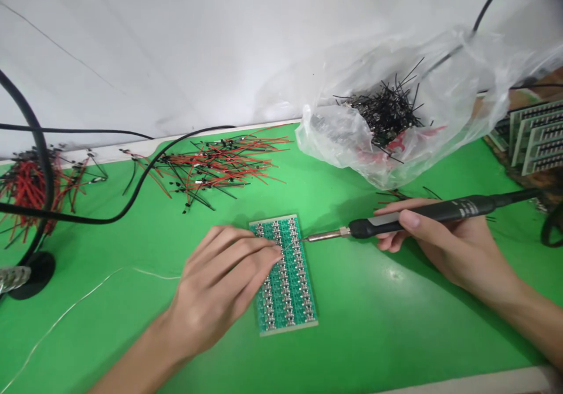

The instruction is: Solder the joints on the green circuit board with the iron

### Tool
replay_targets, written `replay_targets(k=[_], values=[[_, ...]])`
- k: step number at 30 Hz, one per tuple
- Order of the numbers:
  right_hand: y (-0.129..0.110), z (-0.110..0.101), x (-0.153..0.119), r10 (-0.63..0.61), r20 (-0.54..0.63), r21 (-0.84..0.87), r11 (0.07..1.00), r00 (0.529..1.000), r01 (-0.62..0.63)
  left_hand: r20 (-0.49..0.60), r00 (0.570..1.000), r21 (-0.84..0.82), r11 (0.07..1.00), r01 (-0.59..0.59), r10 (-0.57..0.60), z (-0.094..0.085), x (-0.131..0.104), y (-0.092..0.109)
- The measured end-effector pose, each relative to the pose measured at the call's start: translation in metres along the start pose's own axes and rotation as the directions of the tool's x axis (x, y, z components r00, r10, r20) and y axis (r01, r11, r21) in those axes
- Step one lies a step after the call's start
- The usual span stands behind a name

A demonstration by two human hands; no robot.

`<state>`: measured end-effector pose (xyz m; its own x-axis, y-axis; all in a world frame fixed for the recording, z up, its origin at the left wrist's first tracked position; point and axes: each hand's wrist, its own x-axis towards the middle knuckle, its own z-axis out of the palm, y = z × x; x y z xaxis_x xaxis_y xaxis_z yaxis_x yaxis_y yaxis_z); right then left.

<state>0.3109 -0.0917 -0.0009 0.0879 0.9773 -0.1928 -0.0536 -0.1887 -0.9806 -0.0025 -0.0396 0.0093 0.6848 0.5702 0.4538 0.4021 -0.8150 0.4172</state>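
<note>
Since the left hand [224, 288] has its fingers pinched closed on thin solder wire [153, 275] at the circuit board [294, 288], near the iron's presumably hot tip [325, 235], a small slip by the right hand [457, 247], fingers wrapped around the soldering iron [453, 209], could burn a fingertip or bridge crowded joints. Board lies flat on a glossy green counter [373, 323], unclamped as far as seen, so a nudge might skid it; beyond, red-and-black leaded components [229, 162], an open plastic bag [325, 142], black cable [44, 159], pale wall [197, 42].
</note>
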Motion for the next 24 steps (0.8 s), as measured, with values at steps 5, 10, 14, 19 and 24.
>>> replay_targets(k=[5,10,14,19,24], values=[[-0.0057,0.0053,-0.0009,0.039,-0.059,0.019,0.999,0.997,-0.038,0.009,1.0,-0.003,1.0,-0.004,0.004,-0.0003,0.0001,-0.0001],[-0.0048,0.0035,0.0007,0.022,-0.028,0.019,1.0,0.999,-0.022,0.012,1.0,-0.001,1.0,-0.007,0.007,-0.0004,0.001,0.0009],[0.0001,-0.0007,0.0025,0.016,-0.005,0.004,1.0,1.0,-0.015,0.014,1.0,0.005,1.0,-0.004,0.004,-0.0002,0.0007,0.0],[-0.0003,0.0008,0.0034,0.012,-0.031,-0.01,1.0,0.999,-0.012,0.027,1.0,0.006,1.0,-0.012,0.012,0.001,-0.0026,-0.0023],[-0.0031,0.0032,0.0046,0.037,-0.057,-0.028,0.999,0.998,-0.038,0.019,1.0,0.004,1.0,-0.01,0.01,0.0025,-0.0038,-0.0024]])
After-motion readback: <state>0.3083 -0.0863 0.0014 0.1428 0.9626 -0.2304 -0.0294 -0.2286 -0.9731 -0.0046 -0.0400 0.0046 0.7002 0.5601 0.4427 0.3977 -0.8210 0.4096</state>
